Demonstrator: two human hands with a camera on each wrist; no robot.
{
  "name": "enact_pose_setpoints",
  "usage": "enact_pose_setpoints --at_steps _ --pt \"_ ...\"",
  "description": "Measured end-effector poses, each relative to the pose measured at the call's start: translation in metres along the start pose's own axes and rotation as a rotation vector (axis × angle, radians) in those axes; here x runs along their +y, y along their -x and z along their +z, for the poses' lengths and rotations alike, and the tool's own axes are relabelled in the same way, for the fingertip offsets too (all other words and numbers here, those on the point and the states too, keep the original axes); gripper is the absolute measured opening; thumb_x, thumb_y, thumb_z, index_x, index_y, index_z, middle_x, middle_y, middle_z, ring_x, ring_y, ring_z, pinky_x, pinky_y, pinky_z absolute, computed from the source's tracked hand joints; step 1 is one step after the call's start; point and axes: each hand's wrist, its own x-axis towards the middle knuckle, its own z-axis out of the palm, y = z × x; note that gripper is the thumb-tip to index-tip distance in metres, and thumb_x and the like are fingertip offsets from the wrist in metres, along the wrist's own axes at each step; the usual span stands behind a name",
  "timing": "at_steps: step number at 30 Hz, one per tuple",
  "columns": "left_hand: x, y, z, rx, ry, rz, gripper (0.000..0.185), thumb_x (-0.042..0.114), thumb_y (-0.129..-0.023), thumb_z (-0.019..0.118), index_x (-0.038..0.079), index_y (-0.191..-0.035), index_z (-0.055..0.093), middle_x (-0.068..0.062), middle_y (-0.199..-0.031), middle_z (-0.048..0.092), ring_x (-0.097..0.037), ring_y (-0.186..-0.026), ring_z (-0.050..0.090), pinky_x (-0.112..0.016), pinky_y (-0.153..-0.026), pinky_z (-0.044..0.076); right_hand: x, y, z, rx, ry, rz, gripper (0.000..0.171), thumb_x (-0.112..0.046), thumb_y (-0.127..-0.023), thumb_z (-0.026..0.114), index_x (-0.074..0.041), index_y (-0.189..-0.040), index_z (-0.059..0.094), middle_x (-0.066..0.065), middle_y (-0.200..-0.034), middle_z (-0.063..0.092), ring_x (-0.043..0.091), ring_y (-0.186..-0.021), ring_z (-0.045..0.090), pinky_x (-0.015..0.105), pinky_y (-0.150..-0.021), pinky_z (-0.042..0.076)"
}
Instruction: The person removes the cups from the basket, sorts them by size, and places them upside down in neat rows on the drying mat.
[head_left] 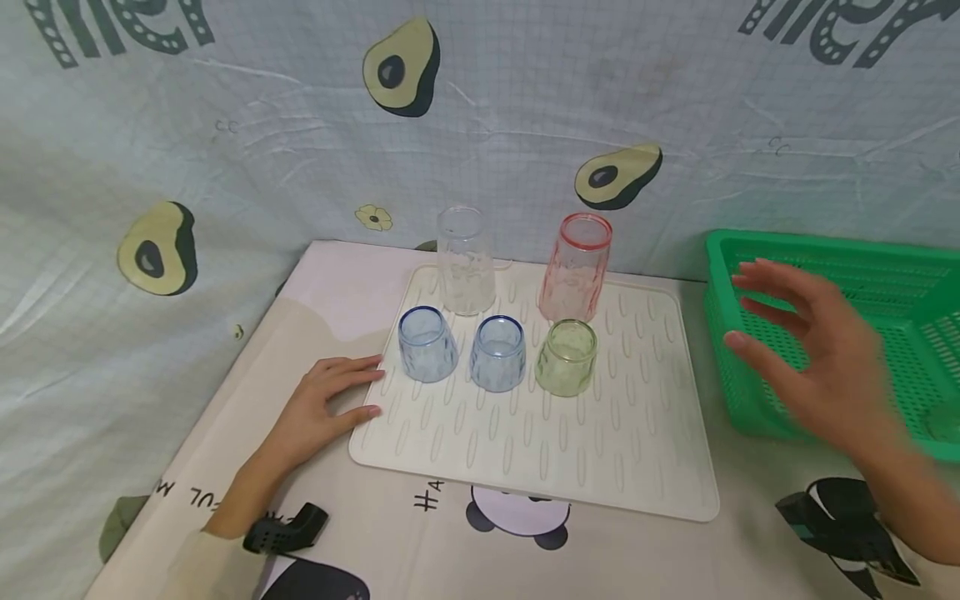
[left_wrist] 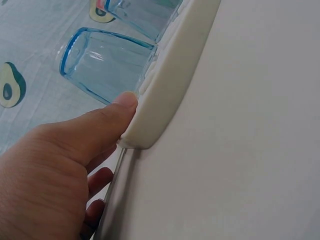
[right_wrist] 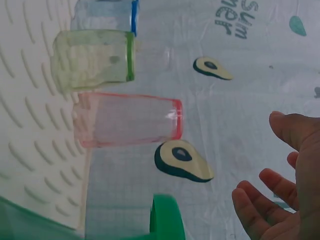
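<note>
Cream-coloured, the ribbed drying mat (head_left: 600,450) lay on the table with five cups standing on it: a clear cup (head_left: 466,260) and a pink cup (head_left: 575,267) at the back, two blue cups (head_left: 427,343) and a green cup (head_left: 566,357) in front. I noted my left hand (head_left: 322,408) resting flat, fingers straight, thumb touching the mat's near-left corner just beside a blue cup. My right hand (head_left: 813,358) hovered with fingers spread, holding nothing, in front of the green basket (head_left: 862,258) beside the mat.
</note>
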Motion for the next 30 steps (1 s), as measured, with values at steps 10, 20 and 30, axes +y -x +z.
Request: enact_pose_setpoints --at_steps 10,20,30 --pt "0.000 -0.002 0.001 -0.002 -0.006 -0.007 0.047 0.028 -0.071 0.075 0.016 -0.114 0.062 0.005 -0.129 0.048 -0.017 -0.114 0.035 -0.043 -0.091 0.028 0.020 0.018 -0.039 -0.044 0.282 0.096 0.065 0.014 -0.067 0.070 0.005 -0.126 0.044 0.018 -0.122 0.049 0.015 -0.110 0.050 0.016 -0.087 0.040" --pt "0.006 -0.005 -0.002 -0.008 -0.001 -0.023 0.047 0.027 -0.070 0.076 0.017 -0.114 0.063 0.006 -0.129 0.048 -0.016 -0.114 0.035 -0.042 -0.091 0.028 0.038 0.039 -0.069 -0.037 0.379 0.159 0.068 0.017 -0.068 0.066 -0.001 -0.129 0.044 0.015 -0.127 0.046 0.012 -0.118 0.041 0.017 -0.094 0.032" --pt "0.003 -0.005 -0.001 -0.006 -0.006 -0.009 0.047 0.026 -0.070 0.076 0.015 -0.113 0.063 0.003 -0.128 0.049 -0.017 -0.113 0.036 -0.043 -0.090 0.029 0.081 0.069 -0.107 0.035 0.539 0.315 0.075 0.008 -0.071 0.069 -0.021 -0.134 0.042 -0.003 -0.135 0.041 0.008 -0.125 0.033 0.017 -0.099 0.022"
